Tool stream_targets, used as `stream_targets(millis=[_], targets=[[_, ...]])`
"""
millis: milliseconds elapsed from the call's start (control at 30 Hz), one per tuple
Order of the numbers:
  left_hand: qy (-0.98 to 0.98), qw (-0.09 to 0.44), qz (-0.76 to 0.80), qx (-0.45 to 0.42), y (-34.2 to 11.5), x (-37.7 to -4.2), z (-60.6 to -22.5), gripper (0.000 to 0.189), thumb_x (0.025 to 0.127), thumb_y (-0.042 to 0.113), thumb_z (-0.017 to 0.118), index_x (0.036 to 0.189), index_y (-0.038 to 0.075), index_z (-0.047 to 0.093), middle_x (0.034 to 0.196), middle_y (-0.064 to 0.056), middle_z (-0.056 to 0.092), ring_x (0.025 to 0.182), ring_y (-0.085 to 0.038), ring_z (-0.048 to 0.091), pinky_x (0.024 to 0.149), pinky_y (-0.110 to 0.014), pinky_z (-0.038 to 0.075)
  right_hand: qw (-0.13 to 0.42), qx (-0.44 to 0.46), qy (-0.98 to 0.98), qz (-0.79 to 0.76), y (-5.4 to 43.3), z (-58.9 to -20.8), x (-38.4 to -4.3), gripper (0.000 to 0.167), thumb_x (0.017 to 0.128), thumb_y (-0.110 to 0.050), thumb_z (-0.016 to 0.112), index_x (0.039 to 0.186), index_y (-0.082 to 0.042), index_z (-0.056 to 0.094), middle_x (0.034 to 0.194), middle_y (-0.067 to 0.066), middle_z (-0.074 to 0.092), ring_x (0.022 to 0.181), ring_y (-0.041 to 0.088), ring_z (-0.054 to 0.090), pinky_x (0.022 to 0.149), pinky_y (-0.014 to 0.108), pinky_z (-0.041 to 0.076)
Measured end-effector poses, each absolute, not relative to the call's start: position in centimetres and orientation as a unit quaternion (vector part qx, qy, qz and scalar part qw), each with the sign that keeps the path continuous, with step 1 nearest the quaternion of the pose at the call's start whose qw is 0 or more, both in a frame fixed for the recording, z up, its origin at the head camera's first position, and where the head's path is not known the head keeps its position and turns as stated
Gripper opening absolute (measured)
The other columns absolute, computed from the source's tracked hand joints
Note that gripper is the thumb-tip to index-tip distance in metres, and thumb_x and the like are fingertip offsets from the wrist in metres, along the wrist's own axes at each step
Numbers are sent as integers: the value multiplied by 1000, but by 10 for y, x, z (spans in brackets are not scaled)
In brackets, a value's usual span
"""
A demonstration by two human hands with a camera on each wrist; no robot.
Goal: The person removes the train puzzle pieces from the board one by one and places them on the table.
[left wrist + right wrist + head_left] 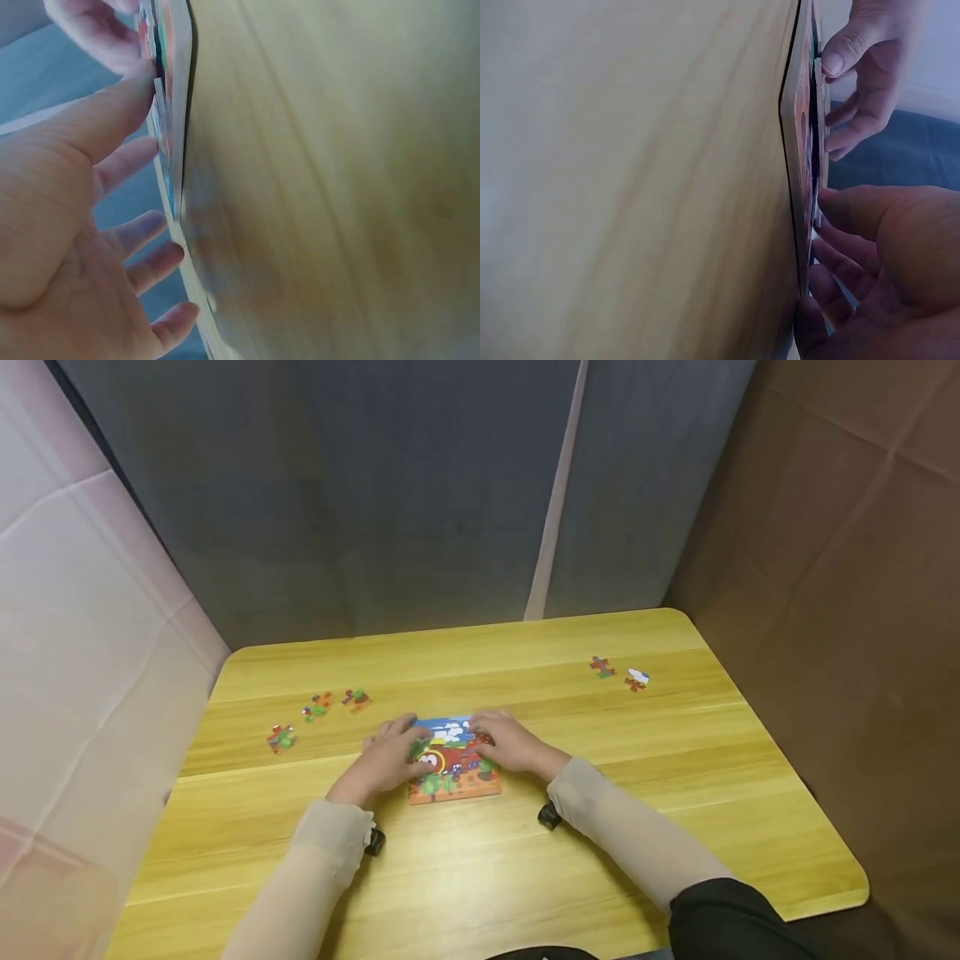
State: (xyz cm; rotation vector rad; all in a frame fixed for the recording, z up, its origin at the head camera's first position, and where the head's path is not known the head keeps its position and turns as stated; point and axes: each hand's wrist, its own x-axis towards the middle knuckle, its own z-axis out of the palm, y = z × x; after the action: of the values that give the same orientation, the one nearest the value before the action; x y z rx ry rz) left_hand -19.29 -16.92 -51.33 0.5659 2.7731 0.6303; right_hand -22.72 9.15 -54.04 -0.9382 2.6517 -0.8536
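The wooden surface [450,877] runs under both grips and out past them on every side, probably chosen as a flat, firm base so the picture lies level.

Between the two grips, touched by both, is the jigsaw puzzle [456,766]. It lies face up, presumably set midway so each side can be reached equally. It looks glossy and bright: blue sky and white clouds along the edge away from the person, a red cartoon figure with white eyes in a yellow ring across the middle, green plants on orange ground at the near edge. From the side it shows layers, with dark gaps under some pieces, so those probably sit proud of the backing.

The left grip [388,758] is spread, its thumb touching the puzzle's face, seemingly to steady that side. The right grip [510,742] has loosely bent fingers at the opposite edge and its thumb on the face; whether it pinches a piece, I cannot tell.

Smallest are the loose pieces: three [317,707] beyond and left of the left grip, two [637,679] farther beyond and right of the right grip, perhaps kept aside to leave working room.
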Motion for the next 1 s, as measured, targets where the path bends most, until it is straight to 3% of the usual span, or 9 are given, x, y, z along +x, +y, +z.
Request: stream_targets(millis=[300,500,667,867,1000], targets=[[953,97,207,200,-162,-191,-513,53,87,40,80,127,11,60,153,-17,41,134,-41,40,104,-66,31,85,-278,909,-298,82,-544,-233,17,99,-11,65,116,-10,67,132,8,58,124,29,51,107,43,43],[946,96,223,213,-166,-194,-513,70,81,48,82,135,9,60,152,-17,44,134,-41,42,106,-65,33,76,-249,914,-312,79,-548,-237,11,97,-12,67,108,-12,68,123,6,58,120,26,52,104,41,46],[939,105,253,206,-174,-199,-513,71,83,43,82,140,7,57,152,-17,46,139,-42,41,112,-62,33,78,-252,910,-320,79,-548,-238,9,99,-15,66,108,-12,68,125,6,57,121,27,52,103,43,46],[936,111,249,221,-174,-202,-515,61,91,39,76,140,7,58,153,-21,42,139,-46,38,110,-67,31,80,-246,907,-332,79,-547,-237,9,98,-13,67,107,-11,68,124,7,57,119,27,52,101,43,47],[941,97,235,223,-172,-202,-517,67,91,37,78,145,8,53,151,-20,43,138,-44,38,109,-67,30,82,-250,904,-336,78,-546,-235,8,96,-11,68,105,-12,68,113,5,60,109,23,56,95,38,49]])
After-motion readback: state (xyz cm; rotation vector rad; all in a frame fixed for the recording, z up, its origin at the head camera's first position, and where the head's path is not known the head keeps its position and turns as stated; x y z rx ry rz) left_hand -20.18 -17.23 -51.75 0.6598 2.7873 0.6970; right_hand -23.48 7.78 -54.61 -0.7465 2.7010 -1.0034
